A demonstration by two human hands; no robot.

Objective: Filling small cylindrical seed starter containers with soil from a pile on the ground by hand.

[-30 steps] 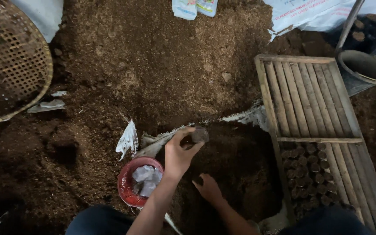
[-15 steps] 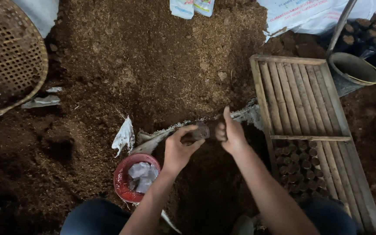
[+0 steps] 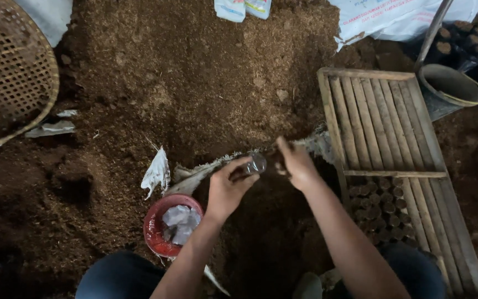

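I hold a little clear bag (image 3: pixel 255 163) up between my left hand (image 3: pixel 225 191) and right hand (image 3: pixel 297 166), fingers pinched on it over the dirt pile (image 3: pixel 195 83), with the wooden tray (image 3: pixel 383 133) at three o'clock so it sits close.

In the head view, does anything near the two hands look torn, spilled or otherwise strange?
Mostly not. The left hand and right hand hold a small clear bag over the soil. One torn white scrap lies loose on the dirt beside the red bowl. The wooden tray is only partly filled.
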